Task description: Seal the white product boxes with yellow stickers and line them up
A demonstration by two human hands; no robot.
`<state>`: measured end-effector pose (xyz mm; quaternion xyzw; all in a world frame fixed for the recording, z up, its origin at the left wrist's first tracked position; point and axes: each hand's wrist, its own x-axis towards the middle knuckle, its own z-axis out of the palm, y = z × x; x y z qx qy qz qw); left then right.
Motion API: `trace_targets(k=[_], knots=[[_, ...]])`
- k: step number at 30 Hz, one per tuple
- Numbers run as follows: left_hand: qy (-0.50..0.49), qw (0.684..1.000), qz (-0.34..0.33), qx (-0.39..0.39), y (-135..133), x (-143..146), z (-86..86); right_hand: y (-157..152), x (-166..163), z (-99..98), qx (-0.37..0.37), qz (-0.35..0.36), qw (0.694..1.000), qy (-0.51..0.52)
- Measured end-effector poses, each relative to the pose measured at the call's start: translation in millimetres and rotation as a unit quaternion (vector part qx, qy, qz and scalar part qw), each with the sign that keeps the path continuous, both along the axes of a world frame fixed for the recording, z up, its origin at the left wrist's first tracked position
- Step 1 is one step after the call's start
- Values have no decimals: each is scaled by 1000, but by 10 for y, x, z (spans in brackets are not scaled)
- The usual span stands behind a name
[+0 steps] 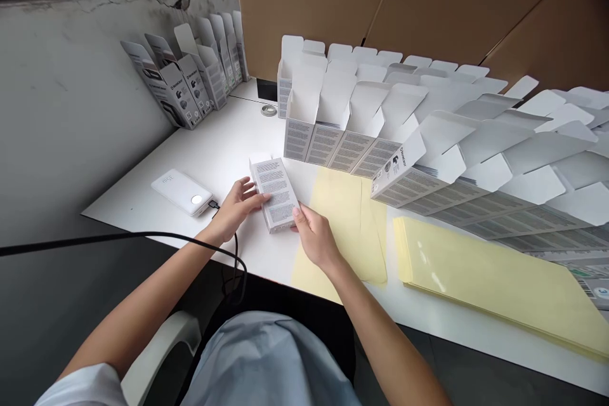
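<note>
As the person sits at the worktop (214, 152), a flat printed white carton (275, 193) lies between both hands near the front edge. The left hand (240, 203) is spread, its thumb across the carton's face, while the right hand (314, 238) presses its fingertips against the lower edge. A white power bank (183, 192) with its cable sits just beside the left hand — yellow paper sheets (354, 235) lie under the right — and rows of opened cartons (352, 139) stand beyond, flaps raised.
</note>
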<state>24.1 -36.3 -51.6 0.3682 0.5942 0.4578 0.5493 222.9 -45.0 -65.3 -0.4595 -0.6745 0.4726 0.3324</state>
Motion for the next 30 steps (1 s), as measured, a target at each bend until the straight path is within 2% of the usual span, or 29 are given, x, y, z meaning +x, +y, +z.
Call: trace_targets(k=[3,6,10,15,19,25,30], knots=[[-40,999,-24,-20,-42,18,72,-94,-8,30,4,22,999,29],[-56,997,-46,-1,-38,2,129,-129,19,75,32,41,998,36],[-39,998,-16,50,203,-187,186,-100,204,92,64,15,997,-28],[58,990,10,129,971,-668,230,-2,505,-84,102,-88,985,-105],[106,982,-12,158,1718,-892,215,50,558,-274,139,-138,973,-121],[147,966,-103,185,2679,-716,193,58,444,-503,158,-220,959,-85],[217,943,-128,217,3155,-506,173,133,418,-685,187,-246,947,-84]])
